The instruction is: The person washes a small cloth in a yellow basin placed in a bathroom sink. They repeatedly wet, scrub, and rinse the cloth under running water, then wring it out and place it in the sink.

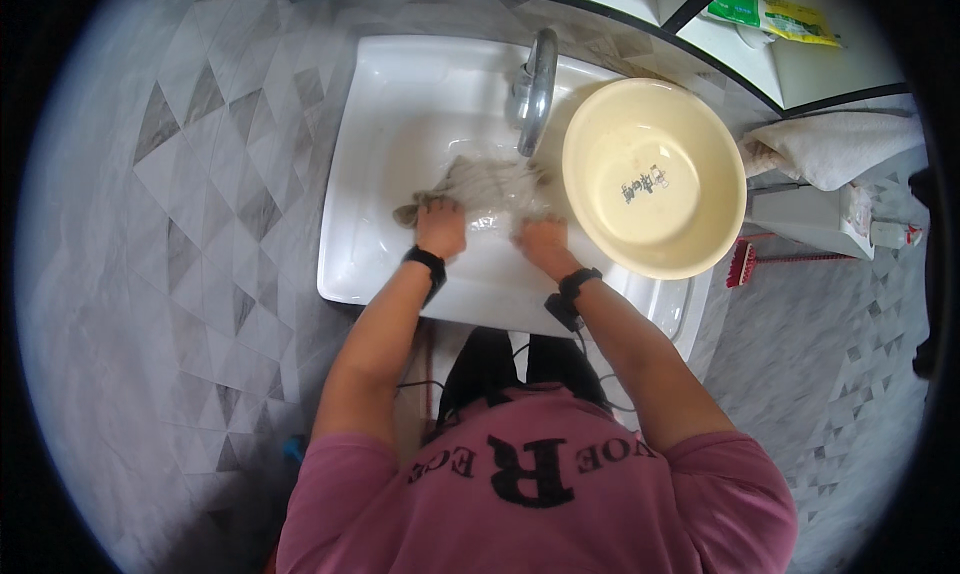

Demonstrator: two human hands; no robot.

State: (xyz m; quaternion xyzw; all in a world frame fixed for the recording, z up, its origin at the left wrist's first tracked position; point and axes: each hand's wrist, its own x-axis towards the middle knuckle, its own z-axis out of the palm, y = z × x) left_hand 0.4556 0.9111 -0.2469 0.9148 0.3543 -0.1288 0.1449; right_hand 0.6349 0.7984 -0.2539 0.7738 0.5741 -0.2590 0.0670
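A wet, light grey cloth [490, 181] lies bunched in the basin of a white sink [385, 84], with glossy water around it. My left hand [441, 228] is closed on the cloth's near left edge, its fingers curled over the fabric. Close to the cloth's near right side is my right hand [543, 242]; motion smears its fingers, so I cannot tell whether they grip it. Black bands circle both wrists. Above the basin's far side, a chrome faucet [540, 92] points toward me.
A cream plastic washbasin [655, 259] rests over the sink's right side. Farther right are a pale towel [840, 146], a grey-white bin [805, 214] and a red brush [741, 263]. A shelf along the back holds a green and yellow packet [775, 19]. Patterned tiles [185, 234] lie to the left.
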